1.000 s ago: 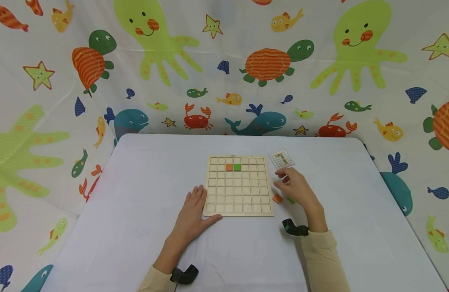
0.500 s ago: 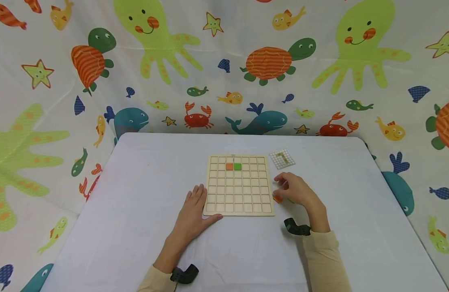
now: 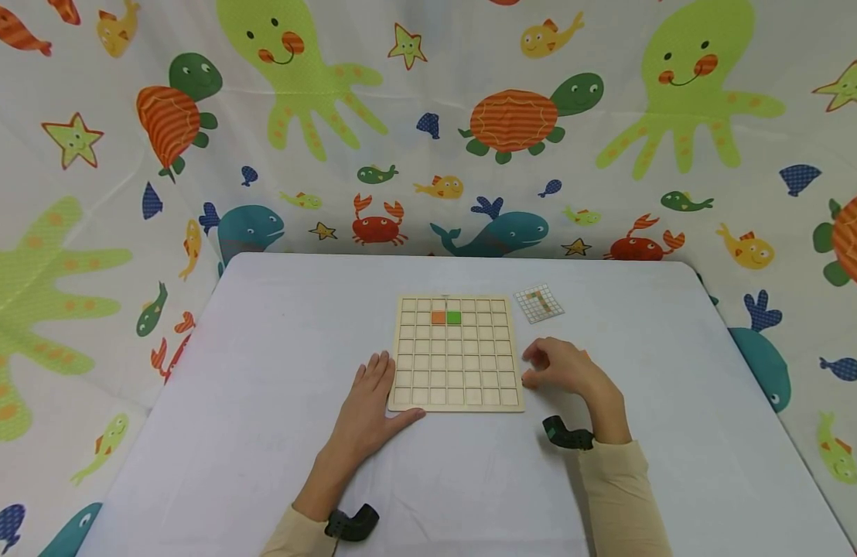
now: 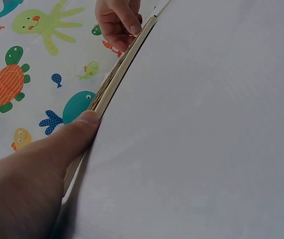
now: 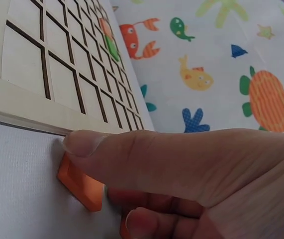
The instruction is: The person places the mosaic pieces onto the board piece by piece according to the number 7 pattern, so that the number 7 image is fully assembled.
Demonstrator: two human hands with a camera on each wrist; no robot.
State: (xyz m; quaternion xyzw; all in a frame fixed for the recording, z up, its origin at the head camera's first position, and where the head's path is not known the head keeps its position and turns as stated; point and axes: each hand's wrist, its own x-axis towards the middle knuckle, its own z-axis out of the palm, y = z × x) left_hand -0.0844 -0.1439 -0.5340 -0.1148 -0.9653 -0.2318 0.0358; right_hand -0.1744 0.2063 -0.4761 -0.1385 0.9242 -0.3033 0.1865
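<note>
A wooden grid board [image 3: 456,367] lies on the white table, with an orange tile [image 3: 438,318] and a green tile [image 3: 454,318] side by side near its far edge. My left hand [image 3: 364,410] rests spread at the board's near left corner, its thumb along the front edge. Beside the board's right edge, my right hand [image 3: 564,367] bends its fingers over a loose orange tile [image 5: 84,186]. The thumb [image 5: 97,149] overlaps that tile in the right wrist view; the index fingertip is hidden there, so I cannot tell whether the tile is pinched.
A small pattern card [image 3: 539,303] with a coloured grid lies beyond my right hand. Another orange piece [image 5: 125,230] shows under the curled fingers. A black wrist camera [image 3: 568,435] sits beside my right wrist. A sea-animal curtain [image 3: 428,155] hangs behind the table.
My right hand has moved down from below the card, along the board's right edge, and now covers the loose orange and green tiles in the head view. My left hand stays put.
</note>
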